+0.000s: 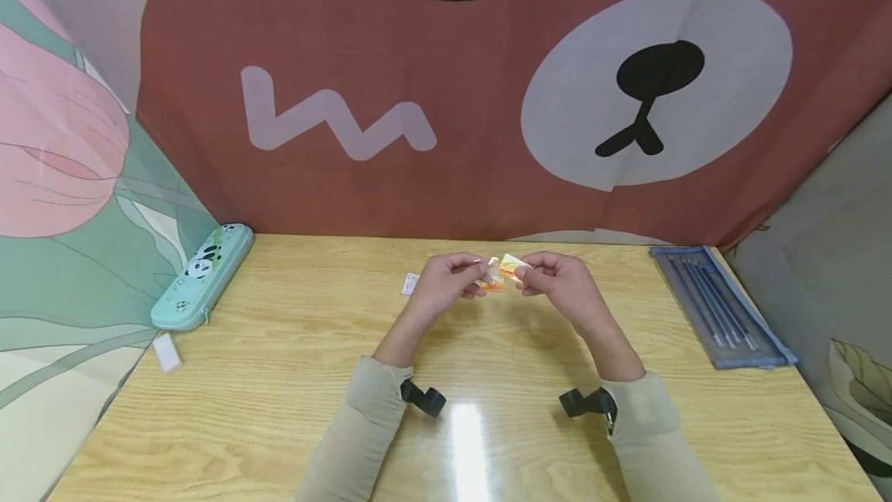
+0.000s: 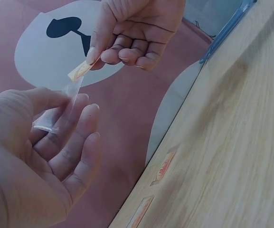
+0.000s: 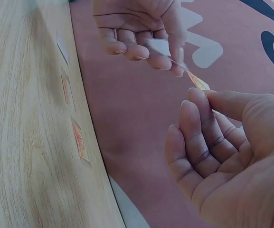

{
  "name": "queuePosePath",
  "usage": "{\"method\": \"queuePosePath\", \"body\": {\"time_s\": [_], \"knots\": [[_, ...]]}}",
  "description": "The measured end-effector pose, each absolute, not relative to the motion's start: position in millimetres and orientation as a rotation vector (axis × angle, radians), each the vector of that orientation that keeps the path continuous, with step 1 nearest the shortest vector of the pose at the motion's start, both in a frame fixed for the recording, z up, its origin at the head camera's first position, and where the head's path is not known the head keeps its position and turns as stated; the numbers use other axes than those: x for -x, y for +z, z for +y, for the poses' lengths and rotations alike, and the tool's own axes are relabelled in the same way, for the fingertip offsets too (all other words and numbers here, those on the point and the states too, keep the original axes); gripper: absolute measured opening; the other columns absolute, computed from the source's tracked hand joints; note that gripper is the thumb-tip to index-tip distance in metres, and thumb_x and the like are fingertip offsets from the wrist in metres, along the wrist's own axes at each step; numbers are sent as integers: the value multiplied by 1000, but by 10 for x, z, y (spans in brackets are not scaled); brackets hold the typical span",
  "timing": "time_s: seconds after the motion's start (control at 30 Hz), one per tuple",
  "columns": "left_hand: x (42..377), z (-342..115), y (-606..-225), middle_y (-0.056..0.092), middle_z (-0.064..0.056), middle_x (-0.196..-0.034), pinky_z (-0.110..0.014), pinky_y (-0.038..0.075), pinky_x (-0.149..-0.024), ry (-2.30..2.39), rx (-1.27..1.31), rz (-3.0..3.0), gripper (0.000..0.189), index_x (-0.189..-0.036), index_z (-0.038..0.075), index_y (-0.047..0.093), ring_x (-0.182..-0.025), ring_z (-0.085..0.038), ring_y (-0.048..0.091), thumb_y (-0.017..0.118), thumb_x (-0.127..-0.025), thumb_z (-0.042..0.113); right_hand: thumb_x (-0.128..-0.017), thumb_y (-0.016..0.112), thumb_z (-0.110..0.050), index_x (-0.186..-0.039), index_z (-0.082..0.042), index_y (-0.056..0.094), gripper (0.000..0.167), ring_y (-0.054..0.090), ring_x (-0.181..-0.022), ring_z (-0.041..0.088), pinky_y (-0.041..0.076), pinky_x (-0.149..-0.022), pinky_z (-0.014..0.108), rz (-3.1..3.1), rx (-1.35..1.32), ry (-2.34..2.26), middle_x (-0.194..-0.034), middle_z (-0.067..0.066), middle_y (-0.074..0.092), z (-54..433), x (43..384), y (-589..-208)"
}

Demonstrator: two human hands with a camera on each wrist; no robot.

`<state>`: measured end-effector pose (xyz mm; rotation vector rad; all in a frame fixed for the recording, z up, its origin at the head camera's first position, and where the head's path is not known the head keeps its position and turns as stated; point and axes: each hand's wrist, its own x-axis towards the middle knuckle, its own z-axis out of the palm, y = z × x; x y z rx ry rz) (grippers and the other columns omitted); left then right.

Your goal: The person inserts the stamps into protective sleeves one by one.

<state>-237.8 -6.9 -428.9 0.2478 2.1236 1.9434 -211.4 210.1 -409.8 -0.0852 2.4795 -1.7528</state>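
Note:
Thumb and forefinger of my left hand [image 1: 444, 283] pinch a small clear plastic piece [image 2: 73, 91], which looks like a thin sleeve or film. My right hand [image 1: 563, 285] pinches a small yellow-and-orange card [image 1: 512, 266] between thumb and forefinger. In both wrist views the card's edge meets the clear plastic; whether it sits inside or against it I cannot tell. Both hands are raised above the table's far part. Below them, small orange-printed cards [image 3: 78, 141] lie in a row with a whitish card [image 3: 62, 49], also partly visible beside the left hand.
On the wooden table [image 1: 279, 409], a mint pencil case [image 1: 204, 277] with a panda print lies at the far left, with a white eraser-like block [image 1: 167, 352] near it. A blue-edged mesh pouch [image 1: 721, 307] of pencil-like sticks lies right. A printed cloth [image 1: 474, 177] hangs behind.

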Motion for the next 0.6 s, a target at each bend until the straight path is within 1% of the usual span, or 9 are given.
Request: {"method": "queuePosePath", "body": {"time_s": [0.07,0.13,0.2,0.27,0.33,0.5,0.6], "knots": [[2378,-71,-4291,78,-12,-96,-39,64,-76,1949,-249,2126,23,-110,8,77,-70,-11,73,72,-96,25,-98,68,-29,-115,0,70,33,74,-90,23,62,-87,40,2479,81,-1746,-100,10,76,2103,2113,-4099],[2375,-73,-4291,78,-16,-97,-43,64,-78,1961,-251,2128,23,-108,8,78,-69,-12,73,73,-95,26,-98,68,-28,-115,1,69,34,74,-90,23,62,-87,40,2479,80,-1734,-100,10,76,2101,2110,-4095],[2373,-72,-4292,77,-20,-99,-49,63,-82,1970,-255,2124,24,-107,8,78,-69,-12,73,74,-94,27,-99,67,-27,-116,2,69,34,74,-90,24,62,-88,41,2478,88,-1727,-102,13,75,2100,2111,-4099],[2371,-72,-4293,77,-22,-99,-56,61,-85,1980,-258,2120,24,-106,7,78,-69,-12,73,74,-94,28,-99,66,-25,-116,3,68,33,74,-88,22,62,-88,42,2477,99,-1723,-103,15,75,2099,2115,-4105],[2371,-69,-4294,77,-20,-95,-58,60,-86,1981,-258,2128,24,-103,6,79,-68,-11,73,75,-94,28,-99,66,-23,-115,4,68,32,74,-88,23,62,-86,41,2462,115,-1729,-102,17,75,2101,2119,-4110],[2373,-68,-4293,79,-8,-84,-57,61,-83,1964,-270,2167,24,-97,5,79,-67,-11,72,74,-94,28,-99,66,-21,-114,3,69,29,73,-88,22,63,-82,32,2437,149,-1668,-91,7,75,2141,2131,-4109],[2375,-68,-4291,79,-8,-84,-57,61,-83,1952,-299,2175,24,-99,5,79,-68,-11,72,74,-94,28,-99,66,-20,-115,4,69,29,72,-87,21,62,-81,30,2434,169,-1619,-89,3,74,2173,2126,-4095]]}}
